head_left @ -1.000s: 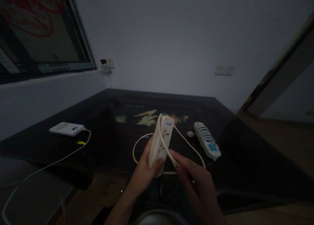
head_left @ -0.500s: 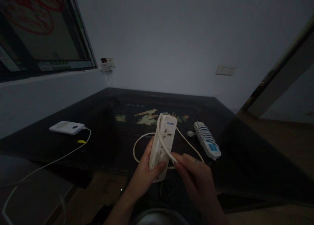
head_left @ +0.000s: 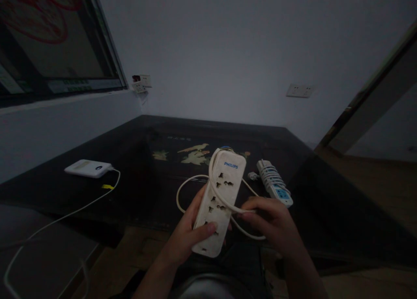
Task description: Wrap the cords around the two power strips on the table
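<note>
My left hand (head_left: 192, 229) grips a white Philips power strip (head_left: 224, 177) near its lower end, thumb across the sockets. The strip is tilted, its socket face toward me, above the front of the dark table. From its top end the white power cord (head_left: 215, 188) curves down across the face. My right hand (head_left: 267, 214) pinches that cord just right of the strip, with the fingers closed. More of the cord hangs in loops on both sides of the strip. Its plug is not visible.
A second power strip (head_left: 275, 184), wrapped in its own cord, lies on the dark table (head_left: 137, 138) at right. At left lie a white power bank (head_left: 87, 168) with a cable and a yellow scrap (head_left: 107, 187). Wall sockets (head_left: 299, 90) are at the back.
The power strip has turned to show more of its face and its lower end. My right hand has moved right, pulling the cord out sideways across the sockets.
</note>
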